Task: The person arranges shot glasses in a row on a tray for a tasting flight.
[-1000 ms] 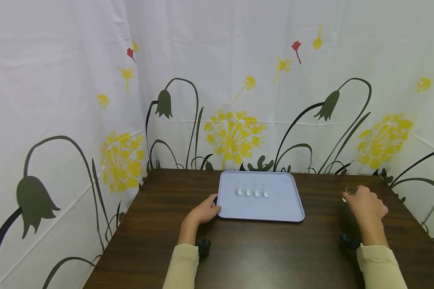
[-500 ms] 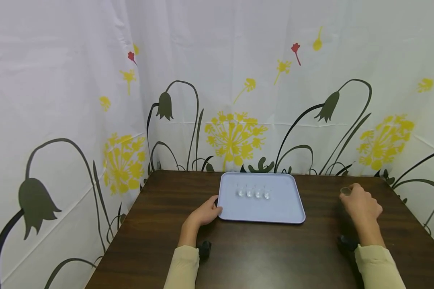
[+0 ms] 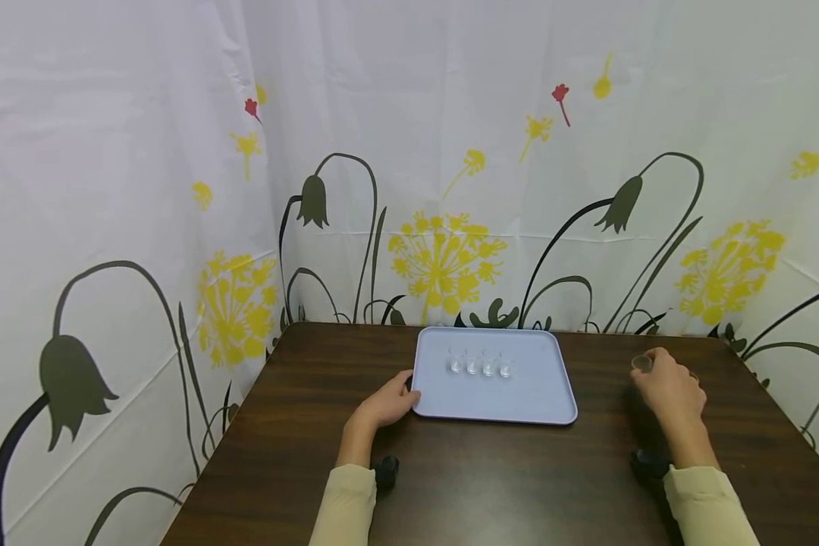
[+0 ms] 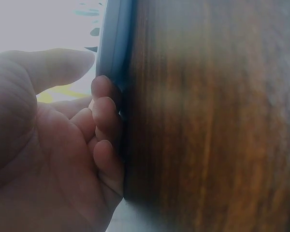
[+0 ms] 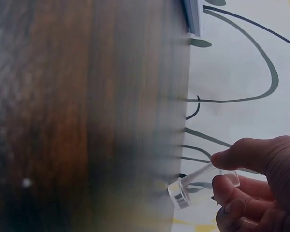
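My left hand (image 3: 387, 400) holds the left edge of a pale blue tray (image 3: 519, 396). Its thumb lies at the rim; in the left wrist view the other fingers curl against the tray's side (image 4: 115, 43). On the tray several small clear shot glasses (image 3: 472, 366) stand in a row. To the right of the tray, my right hand (image 3: 672, 387) pinches another clear shot glass (image 3: 642, 364) between thumb and fingers. That glass (image 5: 179, 194) is tilted in the right wrist view, its thick base toward the tabletop; I cannot tell whether it touches.
The dark wooden table (image 3: 505, 485) ends at a white curtain (image 3: 409, 91) with printed flowers. A black wrist camera (image 3: 386, 470) sits beside the left wrist, another black camera (image 3: 648, 462) beside the right. A faint rim-like edge shows behind the right hand, too small to identify.
My right hand has moved left toward the tray with the shot glass. The left hand keeps its hold on the tray, and the row of glasses stands as before.
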Available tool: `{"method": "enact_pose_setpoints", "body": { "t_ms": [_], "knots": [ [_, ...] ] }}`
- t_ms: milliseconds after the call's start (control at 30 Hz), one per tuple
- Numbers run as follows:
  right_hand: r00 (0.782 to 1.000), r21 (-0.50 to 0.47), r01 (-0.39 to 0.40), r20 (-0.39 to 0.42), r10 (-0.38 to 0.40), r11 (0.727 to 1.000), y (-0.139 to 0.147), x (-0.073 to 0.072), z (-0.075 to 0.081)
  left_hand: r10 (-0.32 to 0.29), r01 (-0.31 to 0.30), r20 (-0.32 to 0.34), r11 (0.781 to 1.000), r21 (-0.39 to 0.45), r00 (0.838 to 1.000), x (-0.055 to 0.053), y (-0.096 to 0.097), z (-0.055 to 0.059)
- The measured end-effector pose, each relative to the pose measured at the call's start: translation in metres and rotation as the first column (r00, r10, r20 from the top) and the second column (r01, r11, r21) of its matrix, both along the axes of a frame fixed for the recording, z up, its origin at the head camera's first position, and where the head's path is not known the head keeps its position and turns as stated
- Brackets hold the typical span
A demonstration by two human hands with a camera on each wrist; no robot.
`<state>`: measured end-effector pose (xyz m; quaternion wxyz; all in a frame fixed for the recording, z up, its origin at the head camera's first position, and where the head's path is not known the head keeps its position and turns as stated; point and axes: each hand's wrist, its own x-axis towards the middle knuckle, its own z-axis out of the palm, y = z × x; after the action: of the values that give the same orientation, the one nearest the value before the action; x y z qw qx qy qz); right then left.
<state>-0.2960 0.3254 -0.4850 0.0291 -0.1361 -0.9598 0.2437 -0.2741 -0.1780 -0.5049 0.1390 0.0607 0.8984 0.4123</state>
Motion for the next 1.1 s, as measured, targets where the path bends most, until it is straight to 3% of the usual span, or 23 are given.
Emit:
{"method": "enact_pose_setpoints", "body": {
  "t_ms": [367, 400, 567, 600, 633, 933, 1033, 1100],
  "knots": [
    [1.000, 0.024, -0.031, -0.006, 0.031, 0.999, -0.003, -0.002, -0.002, -0.009, 0.009, -0.002, 0.999, 0.030, 1.000, 0.000, -0.004, 0.000],
    [0.999, 0.024, -0.035, -0.004, 0.035, 0.999, -0.004, -0.002, -0.002, -0.035, 0.036, -0.029, 0.999, 0.032, 0.999, -0.009, -0.010, -0.014],
    [0.999, 0.024, -0.039, -0.001, 0.039, 0.999, -0.005, -0.001, -0.003, -0.055, 0.056, -0.032, 0.998, 0.035, 0.998, -0.012, -0.011, -0.015],
    [0.999, 0.030, -0.039, -0.005, 0.039, 0.999, -0.005, -0.001, -0.003, -0.054, 0.055, -0.032, 0.998, 0.033, 0.998, -0.011, -0.011, -0.015],
    [0.999, 0.034, -0.039, -0.008, 0.039, 0.999, -0.005, -0.001, -0.003, -0.031, 0.031, -0.004, 0.999, 0.031, 1.000, -0.002, -0.006, -0.001],
    [1.000, 0.073, -0.015, -0.020, 0.016, 0.997, -0.002, 0.001, -0.002, -0.029, 0.029, 0.000, 0.999, 0.042, 1.000, -0.003, -0.005, -0.001],
    [1.000, 0.072, -0.016, -0.022, 0.017, 0.997, -0.002, 0.002, -0.002, -0.047, 0.047, -0.005, 0.997, 0.058, 0.999, -0.008, -0.008, -0.006],
    [1.000, 0.069, -0.015, -0.019, 0.017, 0.997, -0.003, 0.002, -0.003, -0.070, 0.071, -0.018, 0.996, 0.053, 0.997, -0.018, -0.014, -0.023]
  ]
}}
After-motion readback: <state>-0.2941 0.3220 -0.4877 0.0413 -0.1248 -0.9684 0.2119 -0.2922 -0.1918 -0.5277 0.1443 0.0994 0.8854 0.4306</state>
